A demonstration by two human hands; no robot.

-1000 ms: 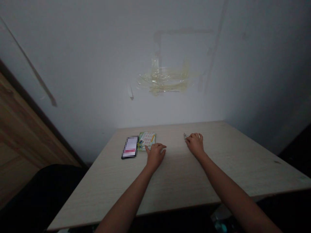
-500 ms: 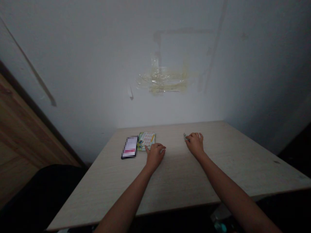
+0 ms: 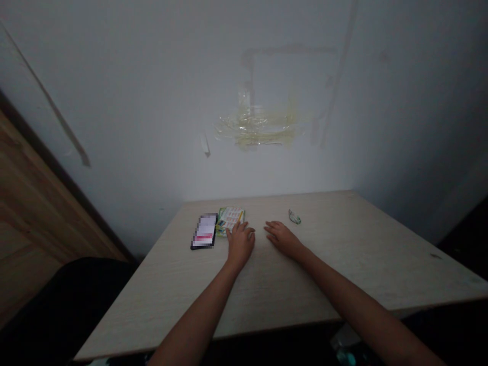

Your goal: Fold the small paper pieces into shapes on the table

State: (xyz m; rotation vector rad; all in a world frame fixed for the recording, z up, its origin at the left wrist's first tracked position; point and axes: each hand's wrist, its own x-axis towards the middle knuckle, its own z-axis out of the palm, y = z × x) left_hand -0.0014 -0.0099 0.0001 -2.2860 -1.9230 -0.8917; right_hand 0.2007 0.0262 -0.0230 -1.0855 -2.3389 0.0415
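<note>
Resting the left hand [image 3: 241, 245], loosely spread, at the near edge of a flat, green-and-white packet [image 3: 230, 216], perhaps steadying it. Holding the right hand [image 3: 284, 238] palm-down with fingers slightly apart, gripping nothing. Facing a small crumpled scrap [image 3: 294, 217], likely thin film, beyond the right hand. Having a slim phone [image 3: 204, 231] lying just beside the packet, probably for easy viewing, on a smooth, wood-grained table [image 3: 274, 295].

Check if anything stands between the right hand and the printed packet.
Partly, the left hand: its fingers overlap the near right corner of the packet in view, on the side facing the right hand. Farther back, only tabletop shows between that hand and the packet. The phone lies on the packet's other side.
</note>
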